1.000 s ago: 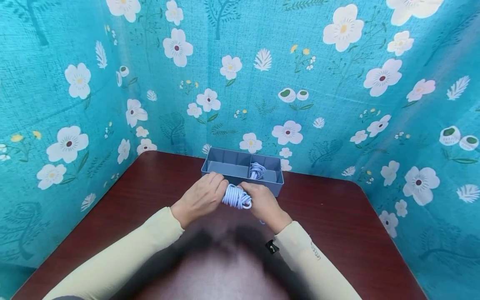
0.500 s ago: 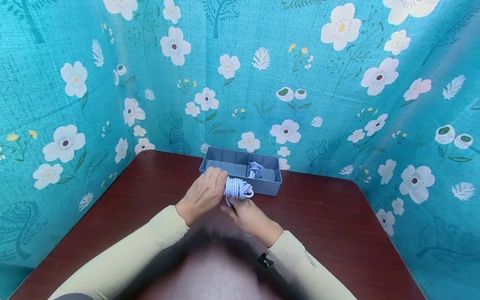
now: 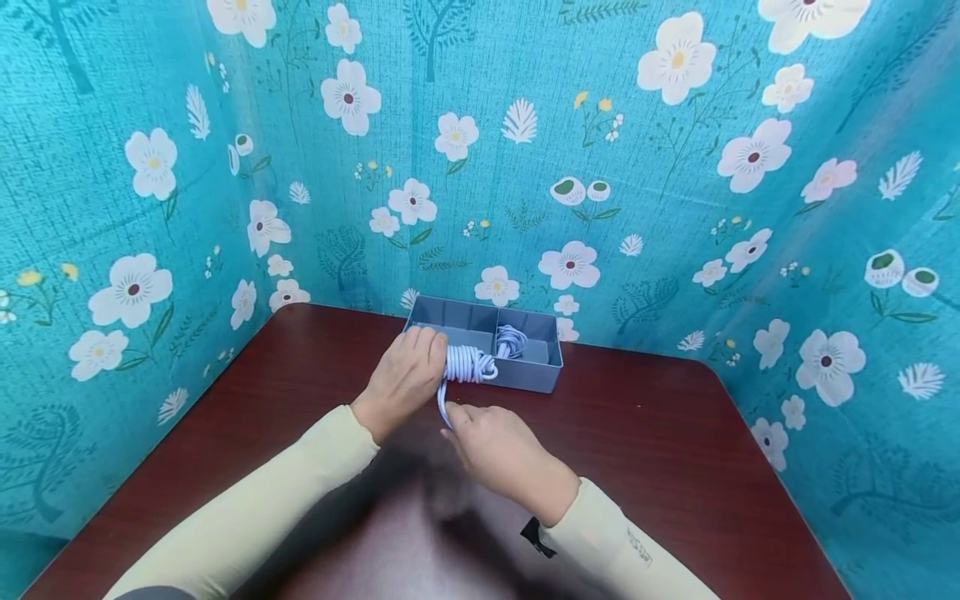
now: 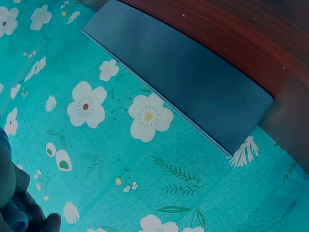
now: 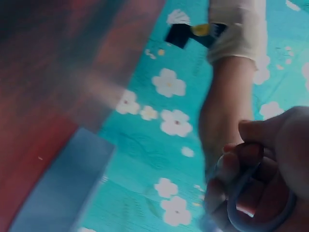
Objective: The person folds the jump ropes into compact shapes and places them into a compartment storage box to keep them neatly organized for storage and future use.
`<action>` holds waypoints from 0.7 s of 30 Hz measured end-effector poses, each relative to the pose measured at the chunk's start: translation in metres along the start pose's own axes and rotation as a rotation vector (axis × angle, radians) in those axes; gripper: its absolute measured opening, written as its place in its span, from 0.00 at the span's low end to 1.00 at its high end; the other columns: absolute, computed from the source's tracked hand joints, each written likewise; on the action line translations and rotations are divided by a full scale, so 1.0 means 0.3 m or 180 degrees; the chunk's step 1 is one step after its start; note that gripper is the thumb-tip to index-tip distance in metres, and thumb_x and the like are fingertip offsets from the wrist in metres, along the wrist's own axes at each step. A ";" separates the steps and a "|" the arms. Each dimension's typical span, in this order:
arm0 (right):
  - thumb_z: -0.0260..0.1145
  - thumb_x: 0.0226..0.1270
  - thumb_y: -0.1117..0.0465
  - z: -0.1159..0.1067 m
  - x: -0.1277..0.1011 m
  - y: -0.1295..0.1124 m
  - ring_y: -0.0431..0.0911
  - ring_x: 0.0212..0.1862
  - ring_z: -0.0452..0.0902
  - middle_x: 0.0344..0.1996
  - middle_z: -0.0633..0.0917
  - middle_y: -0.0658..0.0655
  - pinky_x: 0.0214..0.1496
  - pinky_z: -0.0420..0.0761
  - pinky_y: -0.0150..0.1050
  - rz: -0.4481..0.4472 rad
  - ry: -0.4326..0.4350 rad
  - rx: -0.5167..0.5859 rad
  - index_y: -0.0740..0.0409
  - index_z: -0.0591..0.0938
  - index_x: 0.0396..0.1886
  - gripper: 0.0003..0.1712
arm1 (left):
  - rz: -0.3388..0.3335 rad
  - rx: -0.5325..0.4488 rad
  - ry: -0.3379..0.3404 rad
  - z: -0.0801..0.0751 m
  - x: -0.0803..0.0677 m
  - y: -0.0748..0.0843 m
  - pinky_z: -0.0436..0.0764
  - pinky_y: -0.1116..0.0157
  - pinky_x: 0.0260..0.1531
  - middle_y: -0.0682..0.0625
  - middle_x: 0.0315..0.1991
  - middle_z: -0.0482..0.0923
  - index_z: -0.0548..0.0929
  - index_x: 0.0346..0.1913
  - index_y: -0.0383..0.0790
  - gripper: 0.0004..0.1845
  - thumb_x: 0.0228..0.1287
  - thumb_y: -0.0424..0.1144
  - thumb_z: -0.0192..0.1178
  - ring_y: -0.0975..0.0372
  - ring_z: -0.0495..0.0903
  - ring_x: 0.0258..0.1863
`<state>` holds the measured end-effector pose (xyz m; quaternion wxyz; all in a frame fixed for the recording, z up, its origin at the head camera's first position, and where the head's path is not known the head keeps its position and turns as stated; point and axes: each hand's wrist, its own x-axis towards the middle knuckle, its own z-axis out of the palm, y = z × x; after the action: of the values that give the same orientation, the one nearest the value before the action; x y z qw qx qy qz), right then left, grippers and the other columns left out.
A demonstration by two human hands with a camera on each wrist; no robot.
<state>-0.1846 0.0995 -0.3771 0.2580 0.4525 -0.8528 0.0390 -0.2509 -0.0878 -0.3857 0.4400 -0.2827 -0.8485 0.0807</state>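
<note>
Dark red-brown desk [image 3: 660, 450], rounded corners, boxed in on three sides by teal cloth [image 3: 675, 208] printed with white flowers. Grey tray [image 3: 536, 377] with compartments sits at the far edge of the desk, against the cloth; a small bundle of light blue cord [image 3: 512, 340] lies in its right compartment.

Both arms in pale yellow sleeves [image 3: 247, 508] reach forward from the bottom of the head view. Left hand [image 3: 402, 379] is knuckles-up, fingers curled around the left end of a coiled light blue cable [image 3: 469, 363], held over the near edge of the tray. A loose strand drops from the coil down to the right hand [image 3: 491, 450], which sits closer to the body and pinches that strand at its fingertips. The right wrist view shows a loop of cord running through the curled fingers [image 5: 270, 159].

Left wrist view: mostly the tray's outer wall, cloth and desk, with the hand only at the corner.
</note>
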 end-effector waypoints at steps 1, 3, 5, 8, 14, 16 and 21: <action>0.65 0.66 0.58 -0.013 0.001 0.000 0.44 0.24 0.77 0.24 0.78 0.51 0.26 0.77 0.38 -0.0036 0.0053 -0.0077 0.61 0.78 0.42 0.12 | -0.0006 0.0015 -0.0001 0.000 0.001 -0.001 0.72 0.63 0.24 0.40 0.32 0.72 0.75 0.45 0.26 0.12 0.62 0.31 0.59 0.54 0.67 0.28; 0.65 0.67 0.59 -0.041 0.004 0.002 0.43 0.25 0.77 0.25 0.79 0.52 0.27 0.77 0.37 -0.0088 0.0164 -0.0161 0.64 0.79 0.44 0.13 | -0.0008 0.0022 0.0010 0.000 0.003 -0.001 0.71 0.63 0.24 0.40 0.32 0.72 0.75 0.45 0.26 0.12 0.62 0.31 0.60 0.54 0.67 0.28; 0.65 0.67 0.60 -0.069 0.007 0.008 0.43 0.25 0.77 0.26 0.80 0.53 0.26 0.78 0.37 -0.0105 0.0252 -0.0198 0.64 0.80 0.45 0.13 | -0.0009 0.0022 0.0028 -0.002 0.005 0.001 0.71 0.62 0.24 0.40 0.31 0.71 0.75 0.44 0.26 0.12 0.62 0.31 0.60 0.54 0.67 0.27; 0.67 0.66 0.59 -0.106 0.014 0.023 0.42 0.24 0.76 0.25 0.80 0.53 0.25 0.77 0.37 -0.0135 0.0342 -0.0223 0.63 0.81 0.42 0.11 | 0.0064 0.0022 0.0021 -0.003 0.006 0.011 0.70 0.62 0.24 0.41 0.30 0.70 0.75 0.43 0.27 0.11 0.62 0.31 0.60 0.55 0.66 0.27; 0.72 0.61 0.57 -0.154 0.019 0.067 0.40 0.19 0.69 0.20 0.76 0.50 0.21 0.72 0.32 -0.0253 0.0398 -0.0087 0.58 0.82 0.34 0.10 | 0.0348 -0.0120 -0.0167 0.004 -0.014 0.036 0.71 0.63 0.28 0.44 0.29 0.69 0.76 0.42 0.31 0.12 0.60 0.33 0.65 0.56 0.66 0.28; 0.74 0.59 0.58 -0.165 0.021 0.084 0.38 0.20 0.70 0.20 0.76 0.49 0.23 0.73 0.30 -0.0272 0.0464 0.0065 0.57 0.84 0.33 0.09 | 0.0415 -0.0163 -0.0199 0.003 -0.023 0.041 0.70 0.64 0.29 0.44 0.29 0.68 0.76 0.41 0.33 0.12 0.59 0.33 0.66 0.57 0.65 0.28; 0.78 0.53 0.58 -0.189 0.027 0.140 0.36 0.25 0.77 0.23 0.82 0.48 0.28 0.76 0.27 -0.0253 0.0649 0.0497 0.56 0.87 0.31 0.09 | 0.0546 -0.0215 -0.0155 -0.004 -0.034 0.043 0.68 0.64 0.28 0.45 0.28 0.66 0.76 0.40 0.34 0.10 0.59 0.32 0.64 0.57 0.64 0.27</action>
<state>-0.1986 0.1350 -0.3175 0.3087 0.4982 -0.7979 0.1407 -0.2400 -0.0830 -0.3971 0.4009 -0.3669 -0.8339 0.0962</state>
